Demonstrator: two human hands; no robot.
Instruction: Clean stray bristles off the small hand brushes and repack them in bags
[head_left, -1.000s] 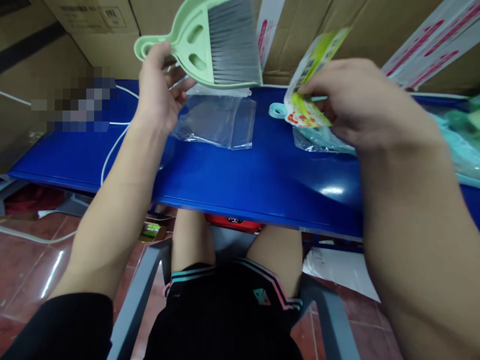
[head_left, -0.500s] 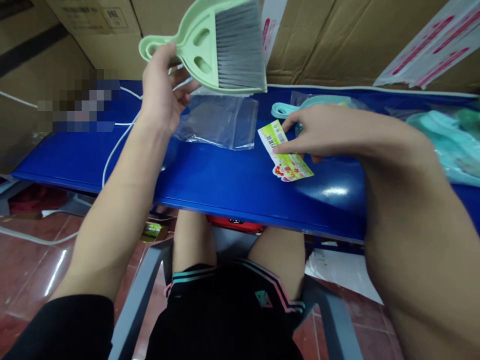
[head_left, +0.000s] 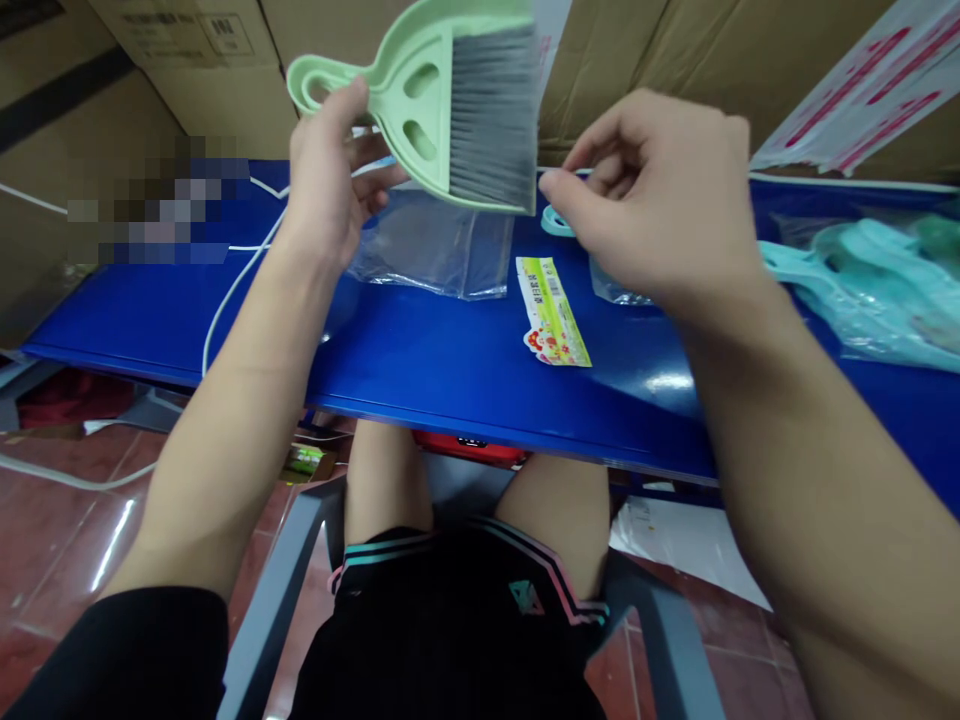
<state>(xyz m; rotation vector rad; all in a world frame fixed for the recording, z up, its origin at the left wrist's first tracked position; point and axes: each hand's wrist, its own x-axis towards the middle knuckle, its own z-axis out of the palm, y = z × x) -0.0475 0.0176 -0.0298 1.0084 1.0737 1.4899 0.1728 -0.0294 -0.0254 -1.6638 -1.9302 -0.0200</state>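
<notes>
My left hand (head_left: 330, 175) grips the handle end of a light green dustpan (head_left: 412, 110) with a grey-bristled brush (head_left: 491, 120) nested in it, raised above the blue table. My right hand (head_left: 660, 190) is just right of the dustpan's edge, apart from it, with its fingers curled and thumb and forefinger tips slightly apart, holding nothing. Below it a yellow-green printed card (head_left: 553, 312) lies flat on the table. Under the dustpan lies a clear plastic bag (head_left: 442, 245). A pale blue handle (head_left: 555, 222) shows behind my right hand, which hides the rest.
Wrapped turquoise dustpans (head_left: 885, 280) lie on the right of the blue table (head_left: 420, 350). Cardboard boxes (head_left: 637, 70) stand along the back. White cables (head_left: 232, 300) run across the left side, near a blurred-out patch. A grey chair (head_left: 281, 600) is under me.
My right hand has let go of the card, which now lies on the table, and has moved up towards the dustpan's edge. My left hand and the dustpan have shifted slightly right.
</notes>
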